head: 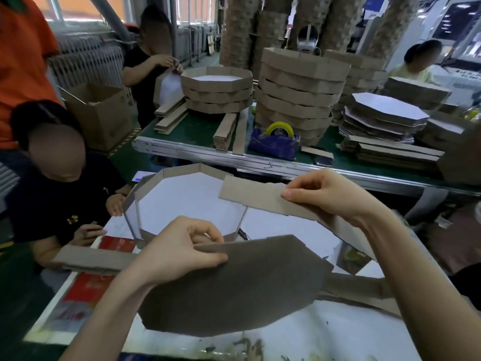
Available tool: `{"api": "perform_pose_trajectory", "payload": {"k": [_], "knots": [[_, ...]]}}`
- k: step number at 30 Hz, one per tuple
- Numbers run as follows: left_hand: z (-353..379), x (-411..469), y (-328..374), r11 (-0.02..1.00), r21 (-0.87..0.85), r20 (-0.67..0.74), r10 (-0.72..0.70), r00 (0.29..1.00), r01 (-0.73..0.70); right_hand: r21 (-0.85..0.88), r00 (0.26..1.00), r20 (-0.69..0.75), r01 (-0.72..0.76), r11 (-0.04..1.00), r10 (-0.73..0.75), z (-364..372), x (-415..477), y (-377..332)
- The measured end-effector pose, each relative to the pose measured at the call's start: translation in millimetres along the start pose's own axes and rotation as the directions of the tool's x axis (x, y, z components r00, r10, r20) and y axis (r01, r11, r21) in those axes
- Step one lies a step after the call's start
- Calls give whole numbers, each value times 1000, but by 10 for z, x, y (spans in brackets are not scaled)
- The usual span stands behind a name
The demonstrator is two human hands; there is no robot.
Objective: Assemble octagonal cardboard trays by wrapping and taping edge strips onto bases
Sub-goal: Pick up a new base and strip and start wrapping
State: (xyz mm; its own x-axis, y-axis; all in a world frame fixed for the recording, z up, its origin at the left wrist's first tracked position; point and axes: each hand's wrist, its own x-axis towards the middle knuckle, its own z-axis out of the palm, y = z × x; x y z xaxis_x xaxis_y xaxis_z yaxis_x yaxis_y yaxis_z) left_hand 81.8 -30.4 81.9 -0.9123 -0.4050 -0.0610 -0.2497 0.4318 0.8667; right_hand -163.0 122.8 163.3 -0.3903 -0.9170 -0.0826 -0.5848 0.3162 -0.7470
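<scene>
Cardboard base (234, 290) is held tilted above the worktable (325, 334), left hand (179, 254) pinching its top edge. Right hand (330, 194) pinches the edge strip (257, 196). Likely light, stiff, crease-prone; grip near edges.

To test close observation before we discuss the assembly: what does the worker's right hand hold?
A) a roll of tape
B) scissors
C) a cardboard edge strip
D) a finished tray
C: the right hand pinches the cardboard edge strip, while the left hand grips the octagonal base and the tape roll sits in its dispenser beyond them.
</scene>
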Motion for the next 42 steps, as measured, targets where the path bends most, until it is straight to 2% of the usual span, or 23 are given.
{"api": "perform_pose_trajectory", "payload": {"k": [4, 7, 13, 16, 22, 27, 31, 35, 42], "knots": [[207, -28, 72, 993, -117, -100, -1, 995, -11, -17, 993, 116, -8, 1000, 10, 99, -96, -5], [335, -3, 88, 991, -119, -154, 48, 987, -67, -37, 990, 142, -10, 999, 15, 140, -134, -9], [422, -13, 14, 984, -140, -253, 71, 965, -109, 137, 998, 56, -12, 991, 5, 89, -310, 117], [468, 2, 7, 984, -132, -310, 77, 948, -123, 197, 993, 119, -37, 980, 14, 5, -412, 181], [610, 40, 20, 964, -179, -226, 154, 962, -196, 173, 978, 203, -91, 981, 55, 1, -525, 296], [609, 68, 45, 962, -169, -209, 176, 962, -213, 276, 986, 161, -79, 958, 35, -23, -611, 365], [623, 70, 66, 956, -202, -204, 172, 964, -213, 219, 980, 191, -89, 972, 47, 11, -601, 342], [640, 67, 70, 949, -235, -204, 163, 965, -210, 238, 977, 202, -118, 964, 69, 51, -563, 322], [630, 50, 64, 957, -206, -199, 163, 966, -204, 231, 967, 241, -136, 963, 79, 81, -487, 251]]}}
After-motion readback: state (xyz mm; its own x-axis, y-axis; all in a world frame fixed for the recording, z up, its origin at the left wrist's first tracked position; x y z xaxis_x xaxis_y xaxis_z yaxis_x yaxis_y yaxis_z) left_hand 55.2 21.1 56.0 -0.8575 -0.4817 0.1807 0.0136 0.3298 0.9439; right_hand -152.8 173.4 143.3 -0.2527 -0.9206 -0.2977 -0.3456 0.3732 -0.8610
